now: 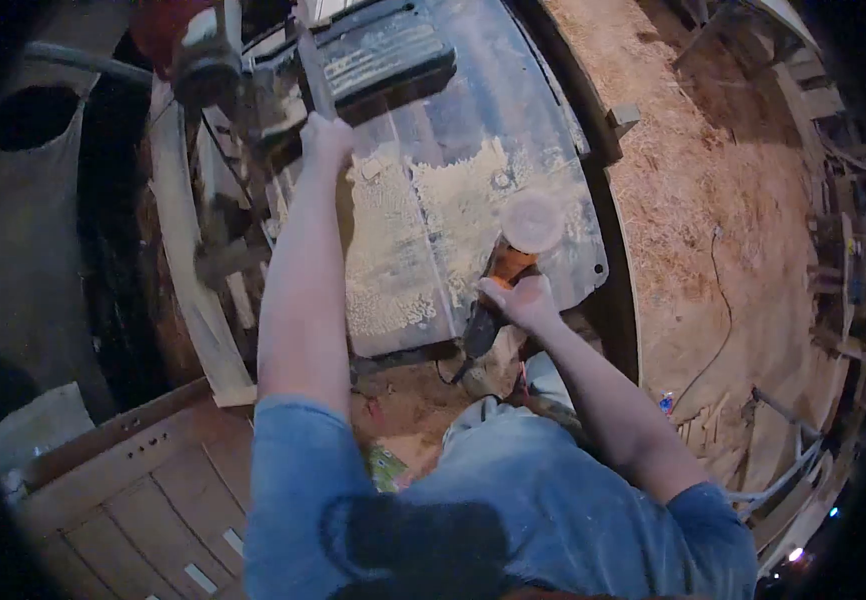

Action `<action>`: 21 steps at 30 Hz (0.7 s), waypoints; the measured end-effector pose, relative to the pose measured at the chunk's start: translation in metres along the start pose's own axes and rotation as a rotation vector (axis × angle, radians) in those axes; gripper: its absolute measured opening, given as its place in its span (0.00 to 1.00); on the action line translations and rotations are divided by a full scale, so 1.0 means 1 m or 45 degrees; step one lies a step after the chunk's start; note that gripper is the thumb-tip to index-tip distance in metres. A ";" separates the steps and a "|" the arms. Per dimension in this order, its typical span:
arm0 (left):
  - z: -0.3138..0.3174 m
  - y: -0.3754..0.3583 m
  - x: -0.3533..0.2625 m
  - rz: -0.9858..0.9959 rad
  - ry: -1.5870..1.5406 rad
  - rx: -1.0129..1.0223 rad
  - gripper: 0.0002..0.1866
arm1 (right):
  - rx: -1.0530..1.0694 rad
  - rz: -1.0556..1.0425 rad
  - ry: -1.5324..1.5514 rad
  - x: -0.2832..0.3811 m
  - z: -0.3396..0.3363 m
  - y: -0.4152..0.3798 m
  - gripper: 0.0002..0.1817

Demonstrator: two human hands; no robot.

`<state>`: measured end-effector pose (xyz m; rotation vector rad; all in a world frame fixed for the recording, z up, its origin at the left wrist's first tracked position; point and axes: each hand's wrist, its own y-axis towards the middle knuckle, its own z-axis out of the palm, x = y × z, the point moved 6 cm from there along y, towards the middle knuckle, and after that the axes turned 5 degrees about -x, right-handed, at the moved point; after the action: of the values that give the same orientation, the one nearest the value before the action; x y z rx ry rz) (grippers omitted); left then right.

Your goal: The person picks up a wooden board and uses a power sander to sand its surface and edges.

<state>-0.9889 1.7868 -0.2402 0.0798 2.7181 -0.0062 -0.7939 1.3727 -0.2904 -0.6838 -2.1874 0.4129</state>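
Observation:
My right hand (523, 300) is wrapped around an orange and black angle grinder (510, 268) over the near right part of the worktable. The round pale disc (533, 222) on its head faces up and looks blurred. Stretched out to the far left, my left hand (327, 138) is closed on the near end of a long narrow strip (314, 75), which looks like wood. The strip points away from me, beside a dark ribbed machine part (388, 60). Pale sawdust lies over the metal worktable top (543, 110) between my two hands.
Wooden beams (188, 260) run along the table's left side, with a panelled brown board (143, 490) at lower left. On the right, the dusty floor (683, 200) carries a thin cable (728, 315). Stacked timber lines the far right edge.

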 end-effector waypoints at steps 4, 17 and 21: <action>-0.005 0.024 -0.004 -0.040 -0.140 0.188 0.30 | 0.026 0.077 -0.096 0.004 -0.002 -0.001 0.52; -0.063 -0.346 0.201 -0.334 0.091 -0.325 0.24 | 0.055 0.145 -0.201 -0.007 0.001 0.010 0.53; -0.094 -0.361 0.252 -0.423 -0.152 -0.542 0.11 | -0.021 0.269 0.133 -0.048 0.021 0.040 0.38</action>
<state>-1.2773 1.4421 -0.2606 -0.4784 2.5212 0.4515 -0.7704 1.3749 -0.3521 -0.9295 -2.0297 0.4577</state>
